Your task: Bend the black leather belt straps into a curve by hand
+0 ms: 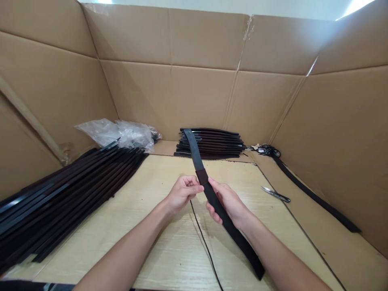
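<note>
Head view puts the dark strap [220, 208] above the middle of the pale board [121, 210], which serves as your landmark. Its long axis runs from the back bundle [216, 143] at the board's far edge toward the near right, where its lower end lies beside your right forearm. Your right hand [232, 202] is on the strap's right side, a little below the dark band [202, 176]; its fingers are curled round and part-closed on the strap, with the thumb up at the edge. Your left hand [183, 192] is just left of the band, thumb and index finger pinched together at the strap's edge. You can't tell from here whether strap or cord sits between those tips. The thin cord [201, 228] runs from beneath that hand toward the board's near edge.

Both hands are close to the band. The broader stretch of board lies to your left, up to the left bundle [79, 186] along the board's left side. On the right, the snips [276, 194] cross the board's right edge, blades angled inward, well apart from your right hand.
</note>
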The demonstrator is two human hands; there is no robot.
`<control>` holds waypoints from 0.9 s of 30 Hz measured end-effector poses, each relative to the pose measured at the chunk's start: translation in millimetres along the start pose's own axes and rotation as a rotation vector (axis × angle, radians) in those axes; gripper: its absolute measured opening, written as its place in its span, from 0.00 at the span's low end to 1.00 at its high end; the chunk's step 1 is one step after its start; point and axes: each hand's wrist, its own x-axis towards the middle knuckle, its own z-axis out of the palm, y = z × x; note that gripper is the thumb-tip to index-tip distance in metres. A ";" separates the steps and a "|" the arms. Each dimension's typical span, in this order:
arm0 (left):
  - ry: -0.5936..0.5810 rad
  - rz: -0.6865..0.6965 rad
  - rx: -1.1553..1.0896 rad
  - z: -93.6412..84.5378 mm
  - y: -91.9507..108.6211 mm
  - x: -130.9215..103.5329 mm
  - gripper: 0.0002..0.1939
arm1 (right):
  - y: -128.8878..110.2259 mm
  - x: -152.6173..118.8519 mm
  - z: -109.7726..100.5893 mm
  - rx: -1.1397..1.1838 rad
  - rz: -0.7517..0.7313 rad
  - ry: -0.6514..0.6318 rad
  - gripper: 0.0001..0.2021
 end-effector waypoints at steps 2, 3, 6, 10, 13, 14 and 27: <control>-0.025 -0.014 -0.011 -4.9 -0.5 0.7 0.32 | -0.2 -2.3 0.5 -0.014 -0.016 -0.047 0.41; -0.036 -0.026 -0.019 -7.4 -0.6 1.0 0.32 | -0.3 -4.0 0.5 -0.022 -0.017 -0.075 0.41; -0.044 -0.032 -0.053 -11.8 -0.2 0.2 0.29 | -0.4 -10.0 -0.4 -0.078 -0.034 -0.155 0.37; 0.028 -0.012 -0.098 -8.1 1.0 -3.2 0.29 | 1.5 -15.5 -1.1 -0.257 -0.078 -0.251 0.32; 0.083 -0.004 -0.068 -6.1 0.1 -3.9 0.30 | 3.8 -16.3 1.0 -0.339 -0.079 -0.285 0.32; 0.087 0.006 -0.041 -6.8 -0.8 -3.3 0.31 | 4.5 -16.0 2.0 -0.354 -0.071 -0.288 0.32; 0.083 0.043 0.015 -9.6 -3.3 -0.5 0.26 | 5.9 -14.4 4.9 -0.339 -0.105 -0.259 0.32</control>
